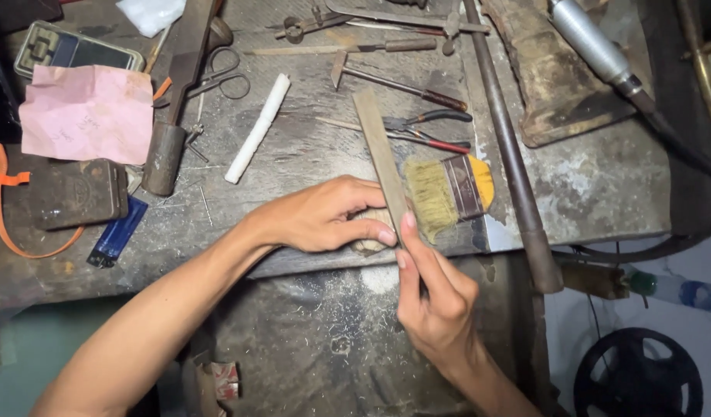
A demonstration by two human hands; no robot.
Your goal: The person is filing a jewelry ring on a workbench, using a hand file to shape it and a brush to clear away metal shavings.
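The person's left hand (324, 215) lies curled at the near edge of the workbench (602, 185), thumb and forefinger pinched around a small pale piece (368, 245) that is mostly hidden under the fingers; it may be a bit of wood or bone, but the view does not settle it. The right hand (435, 297) comes up from the near side, its fingers closed around the near end of a long flat file (382, 158), with the fingertips pressed along the blade. The file runs from that hand away toward the far side, tilted a little to the left, and crosses the pale piece just beside the left forefinger.

Just right of the file lies a paintbrush (448, 193) with straw-coloured bristles and a yellow handle. Farther off rest pliers with red and black grips (425, 127), a small hammer (398, 83) and a white stick (257, 127). At the far left sits a crumpled pink paper (85, 112), with scissors (224, 77) to its right. Pale dust lies on the dark surface (324, 340) below the bench edge.
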